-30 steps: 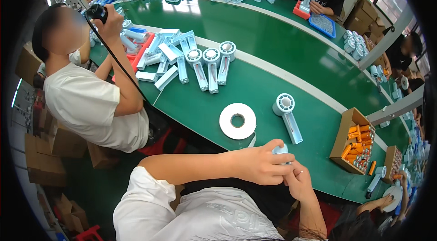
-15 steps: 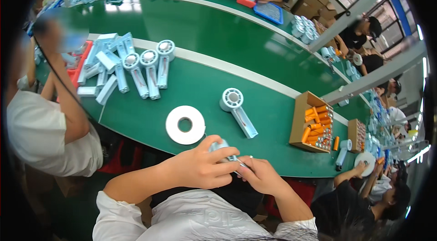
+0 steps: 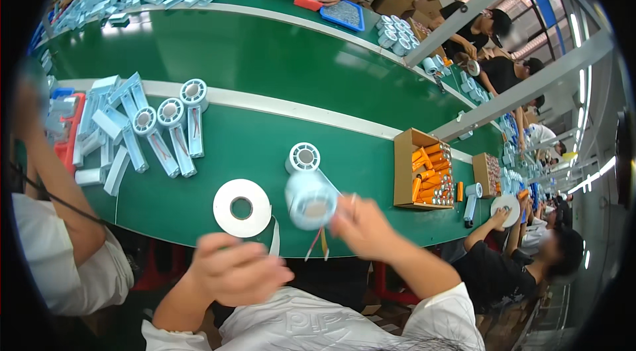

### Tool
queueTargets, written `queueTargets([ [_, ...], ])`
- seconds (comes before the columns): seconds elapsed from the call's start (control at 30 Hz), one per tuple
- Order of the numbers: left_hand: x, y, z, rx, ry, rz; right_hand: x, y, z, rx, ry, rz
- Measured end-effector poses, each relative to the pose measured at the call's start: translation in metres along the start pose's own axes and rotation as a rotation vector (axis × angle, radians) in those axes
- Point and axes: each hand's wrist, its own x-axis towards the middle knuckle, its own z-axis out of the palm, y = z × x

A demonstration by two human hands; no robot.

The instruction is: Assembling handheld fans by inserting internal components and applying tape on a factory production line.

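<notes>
My right hand (image 3: 363, 226) has its fingers closed on the edge of a light-blue fan head (image 3: 311, 200), blurred by motion. Thin wires, one of them reddish, dangle below that part. Behind it on the green table lies another light-blue handheld fan (image 3: 305, 157), its handle mostly covered. My left hand (image 3: 242, 271) is lower and to the left, apart from the fan head; motion smears its fingers, and I see no object in it. Just beyond that hand, a white tape roll (image 3: 225, 222) lies flat, with a loose strip hanging over the table's front edge.
Three handheld fans (image 3: 171, 112) lie left beside a heap of light-blue handle shells (image 3: 109, 125) and a red tray (image 3: 69, 142). At right stands a cardboard box (image 3: 403, 175) of orange cylindrical cells. A co-worker's arm (image 3: 50, 172) is close on the left.
My hands were together on a light-blue part and have come apart. The right now holds the fan head up over the table; the left has dropped lower. The whole view has shifted.
</notes>
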Motion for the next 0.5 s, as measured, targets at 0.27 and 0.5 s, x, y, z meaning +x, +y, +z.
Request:
queueTargets([
  [0.27, -0.067, -0.046, 0.001, 0.097, -0.022, -0.544, 0.211, 0.113, -0.094, 0.203, 0.288, 0.368],
  [0.5, -0.066, -0.048, -0.002, 0.066, -0.059, -0.728, 0.217, 0.149, -0.165, -0.586, 0.683, 0.084],
])
